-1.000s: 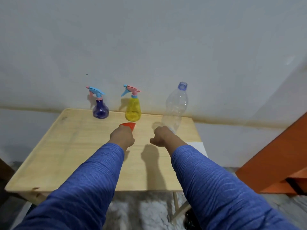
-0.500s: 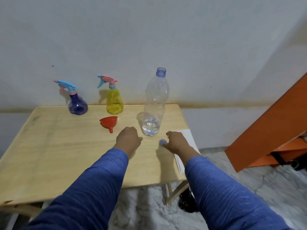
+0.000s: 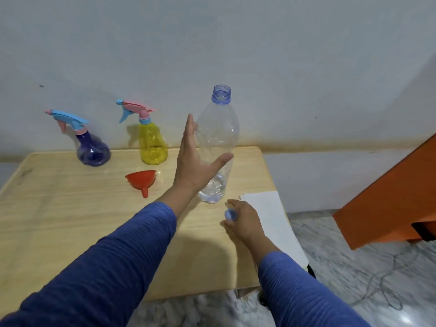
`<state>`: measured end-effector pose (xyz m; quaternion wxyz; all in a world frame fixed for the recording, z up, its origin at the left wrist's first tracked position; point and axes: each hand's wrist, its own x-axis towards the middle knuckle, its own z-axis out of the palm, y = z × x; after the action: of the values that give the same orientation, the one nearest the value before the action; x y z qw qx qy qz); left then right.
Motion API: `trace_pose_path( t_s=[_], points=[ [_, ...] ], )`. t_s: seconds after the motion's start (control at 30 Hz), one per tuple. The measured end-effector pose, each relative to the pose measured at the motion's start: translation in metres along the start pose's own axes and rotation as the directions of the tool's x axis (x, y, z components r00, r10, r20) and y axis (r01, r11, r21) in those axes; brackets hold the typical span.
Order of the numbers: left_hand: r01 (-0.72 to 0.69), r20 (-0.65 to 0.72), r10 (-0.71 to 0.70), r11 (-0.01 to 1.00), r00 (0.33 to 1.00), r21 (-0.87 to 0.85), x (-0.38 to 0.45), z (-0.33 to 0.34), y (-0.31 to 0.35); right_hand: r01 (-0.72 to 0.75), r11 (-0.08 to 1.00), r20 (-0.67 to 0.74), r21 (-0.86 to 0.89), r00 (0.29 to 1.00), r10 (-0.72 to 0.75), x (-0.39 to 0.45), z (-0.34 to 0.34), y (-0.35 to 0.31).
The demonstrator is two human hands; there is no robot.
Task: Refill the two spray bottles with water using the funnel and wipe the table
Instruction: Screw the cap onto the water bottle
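Note:
A clear water bottle stands uncapped on the wooden table, with a little water at its bottom. My left hand is spread open around its left side, thumb across the front, fingers touching the plastic. My right hand rests on the table near the right edge, pinching the blue bottle cap. A red funnel lies on its side left of the bottle. At the back stand a purple spray bottle and a yellow spray bottle, both with trigger heads on.
A white sheet or cloth lies over the table's right edge. An orange cabinet stands to the right on the marble floor. A thin cable trails on the floor. The wall runs just behind the table.
My left hand rose from the tabletop and opened around the water bottle. My right hand stays low near the right edge with the blue cap. The view shifted slightly.

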<state>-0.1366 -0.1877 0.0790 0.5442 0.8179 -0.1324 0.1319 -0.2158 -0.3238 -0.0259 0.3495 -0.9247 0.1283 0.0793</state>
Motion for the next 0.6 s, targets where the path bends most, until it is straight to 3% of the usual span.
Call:
trace_pose_path(
  t_s=[0.17, 0.3, 0.4, 0.5, 0.6],
  points=[
    [-0.054, -0.061, 0.05, 0.997, 0.997, -0.062, 0.016, 0.008, 0.007, 0.052, 0.997, 0.01, -0.054, 0.999, -0.051, 0.01, 0.008, 0.014],
    [-0.07, -0.047, 0.067, 0.996, 0.997, -0.059, 0.018, 0.009, 0.006, 0.062, 0.997, -0.055, 0.034, 0.997, -0.061, 0.018, 0.003, 0.009],
    [-0.055, -0.033, 0.052, 0.991, 0.998, -0.122, 0.019, 0.01, 0.005, 0.119, 0.978, -0.222, 0.173, 0.972, -0.079, 0.024, -0.016, -0.009],
    [-0.044, -0.028, 0.041, 0.989, 0.999, -0.143, 0.019, 0.011, 0.004, 0.204, 0.929, -0.457, 0.308, 0.888, -0.044, 0.034, -0.048, -0.042],
    [-0.022, -0.014, 0.02, 0.987, 1.0, -0.161, 0.018, 0.01, 0.005, 0.32, 0.812, -0.574, 0.488, 0.819, 0.022, 0.043, -0.086, -0.086]
  ],
)
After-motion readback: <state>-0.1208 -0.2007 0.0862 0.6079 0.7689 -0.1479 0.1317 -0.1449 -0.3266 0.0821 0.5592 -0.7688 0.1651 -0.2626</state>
